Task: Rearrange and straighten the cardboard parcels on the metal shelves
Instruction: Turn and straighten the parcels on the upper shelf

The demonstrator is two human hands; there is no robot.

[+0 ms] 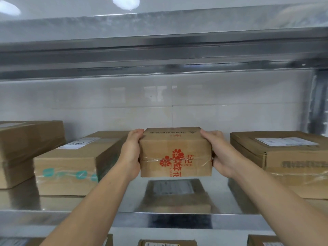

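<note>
Right now the person is holding the small red-flowered parcel (pixel 175 153) between both hands, seemingly just clear of the metal shelf (pixel 159 219), since its reflection is showing on the bare steel directly beneath it. The left hand (pixel 131 153) is pressing against the parcel's left side and the right hand (pixel 220 153) against its right side. The fingers (pixel 206 133) are curling over the top corners and gripping the cardboard, though most of each hand's far side is hiding behind the box.

To the left of the held parcel a teal-taped parcel (pixel 71 167) is sitting at an angle, and beyond that a taller parcel (pixel 26 144) is standing at the frame's edge. To the right of the held parcel a broad labelled parcel (pixel 284 157) is lying flat. All three are sitting apart from it.

Judging by this, the risks are lying mostly in the grip and the set-down. The hold is relying on side pressure alone, with nothing under the base that I can see, so the glossy tape could be letting the box slide down through the palms. The steel is looking slick, so a parcel pushed rather than placed could be skating crooked. Swinging it left could be nudging the angled teal-taped parcel further askew
</note>
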